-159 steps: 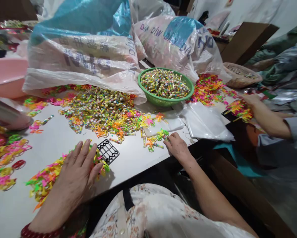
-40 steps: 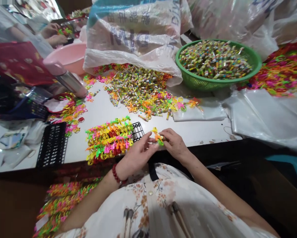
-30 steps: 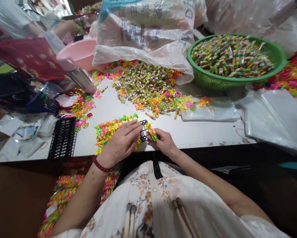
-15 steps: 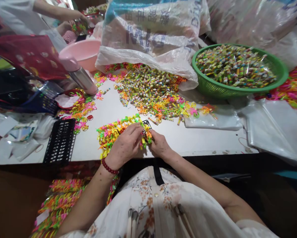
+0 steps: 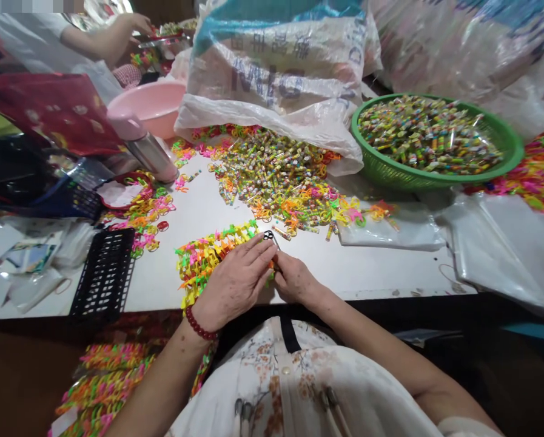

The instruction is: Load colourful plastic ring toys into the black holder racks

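1. The black grid rack lies on the near part of the table, its left rows covered with colourful plastic toy pieces; only its far right corner shows bare.
2. The left hand lies over the rack's right part, fingers long and together; whether it pinches anything underneath cannot be told.
3. The right hand is curled narrow at the rack's right end; what its fingertips hold is hidden.
4. The step looks like seating pieces in the rack: best to steady the frame with the left palm, press straight down, and avoid dragging seated rows.
5. The near edge of the white tabletop runs just beside both wrists, so pushing far is safer than pulling near.
6. Room to move lies right of the right hand, short of the clear plastic bags.
7. Far side is tighter: a loose candy tube and the mixed heap sit close.
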`<state>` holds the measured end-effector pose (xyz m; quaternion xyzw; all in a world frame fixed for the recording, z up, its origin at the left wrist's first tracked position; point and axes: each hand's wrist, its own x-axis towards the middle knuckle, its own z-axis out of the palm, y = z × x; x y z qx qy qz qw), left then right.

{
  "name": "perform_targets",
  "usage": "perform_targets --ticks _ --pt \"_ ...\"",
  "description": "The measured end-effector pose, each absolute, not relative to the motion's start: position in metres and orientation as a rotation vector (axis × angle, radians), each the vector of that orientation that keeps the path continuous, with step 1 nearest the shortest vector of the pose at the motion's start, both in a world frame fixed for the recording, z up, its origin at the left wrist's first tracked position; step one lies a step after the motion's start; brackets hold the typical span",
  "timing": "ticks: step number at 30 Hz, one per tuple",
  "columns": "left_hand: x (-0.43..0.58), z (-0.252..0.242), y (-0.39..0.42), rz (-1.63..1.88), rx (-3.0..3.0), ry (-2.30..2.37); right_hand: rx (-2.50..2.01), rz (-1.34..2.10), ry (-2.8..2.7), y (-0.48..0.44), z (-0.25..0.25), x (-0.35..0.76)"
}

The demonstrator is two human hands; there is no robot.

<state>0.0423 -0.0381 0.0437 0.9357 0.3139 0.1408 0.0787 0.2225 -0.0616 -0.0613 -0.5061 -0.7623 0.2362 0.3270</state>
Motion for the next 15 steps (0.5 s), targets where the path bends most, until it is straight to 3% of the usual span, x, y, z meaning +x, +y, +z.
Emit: perform_targets --ticks 15 --pt "0.049 0.032 -0.042 0.448 3.103 0.969 -1.279 0.737 -2.034 -0.058 -0.045 0.233"
